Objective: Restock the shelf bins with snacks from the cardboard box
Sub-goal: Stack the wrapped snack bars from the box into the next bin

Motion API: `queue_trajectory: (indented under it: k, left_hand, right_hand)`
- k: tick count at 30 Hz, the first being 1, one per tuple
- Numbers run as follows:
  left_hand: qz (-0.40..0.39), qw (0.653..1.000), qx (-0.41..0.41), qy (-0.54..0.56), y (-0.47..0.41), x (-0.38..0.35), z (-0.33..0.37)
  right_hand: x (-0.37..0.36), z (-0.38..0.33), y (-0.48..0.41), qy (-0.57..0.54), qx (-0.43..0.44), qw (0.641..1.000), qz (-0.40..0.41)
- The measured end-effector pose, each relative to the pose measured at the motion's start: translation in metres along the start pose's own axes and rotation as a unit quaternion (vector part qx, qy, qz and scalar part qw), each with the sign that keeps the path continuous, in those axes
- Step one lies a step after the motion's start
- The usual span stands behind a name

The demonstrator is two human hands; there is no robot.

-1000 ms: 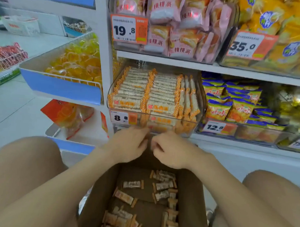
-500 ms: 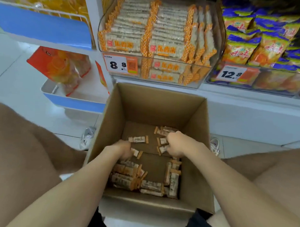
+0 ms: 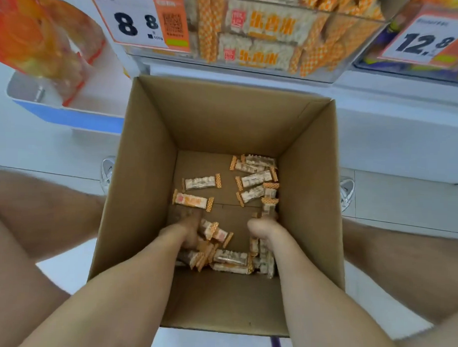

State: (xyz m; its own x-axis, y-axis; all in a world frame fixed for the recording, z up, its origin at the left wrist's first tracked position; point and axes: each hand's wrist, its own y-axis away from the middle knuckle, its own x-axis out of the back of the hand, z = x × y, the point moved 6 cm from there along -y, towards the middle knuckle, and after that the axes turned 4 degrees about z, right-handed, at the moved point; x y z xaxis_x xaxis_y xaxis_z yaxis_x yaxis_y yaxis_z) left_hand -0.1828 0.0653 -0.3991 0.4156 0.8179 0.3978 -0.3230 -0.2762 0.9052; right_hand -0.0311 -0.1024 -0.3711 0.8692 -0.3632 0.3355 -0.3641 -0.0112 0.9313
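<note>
The snack bars (image 3: 226,217) you are after lie loose on the floor of the cardboard box (image 3: 149,186), light little wrapped sticks with crimped orange-checked ends; judge them stiff enough to gather several at once but crackly and slippery in film, so take them across the middle of the wrapper, not by the ends. Their long axes point every way: the two at the box floor's 10 o'clock run roughly 3 to 9, those stacked at 1 o'clock slant, and the heap at 6 o'clock is jumbled. Your left hand (image 3: 187,230) is down in the 7 o'clock part of the heap with fingers curled around a clutch of bars. Your right hand (image 3: 263,227) is at 4 o'clock, closed like a fist, bars just beside it; whether it holds any I cannot tell. Straight above the box at 12 o'clock hangs the clear shelf bin (image 3: 266,32), already packed with the same bars, its price tag (image 3: 139,19) at 11 o'clock.
</note>
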Motion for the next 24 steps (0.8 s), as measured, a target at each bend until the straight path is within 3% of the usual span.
queue_trajectory:
  k: [5,8,12,16,19,21,24]
  left_hand:
    - [0.049,0.976,-0.1,0.185,-0.017,0.007,0.03]
    - [0.137,0.971,-0.131,0.148,-0.021,0.013,0.036]
    - [0.271,0.959,-0.06,0.052,-0.018,0.039,0.018]
    - [0.24,0.97,-0.037,-0.021,-0.027,0.044,0.012]
    - [0.242,0.969,-0.05,-0.009,-0.033,0.037,0.01]
    - [0.256,0.965,-0.066,-0.007,-0.034,0.035,0.012]
    - [0.253,0.964,-0.07,-0.048,-0.036,0.036,0.012]
  right_hand:
    - [0.018,-0.013,-0.002,-0.118,0.051,0.992,0.02]
    - [0.015,-0.022,-0.004,-0.217,0.098,0.971,0.035]
    - [0.01,-0.029,-0.004,-0.033,0.185,0.977,0.098]
    - [-0.006,-0.016,-0.01,0.153,0.194,0.969,0.025]
    - [-0.013,-0.011,-0.016,0.301,0.219,0.927,0.049]
    - [-0.009,-0.014,-0.02,0.298,0.247,0.917,0.094]
    - [0.001,-0.024,-0.023,0.096,0.241,0.961,0.091]
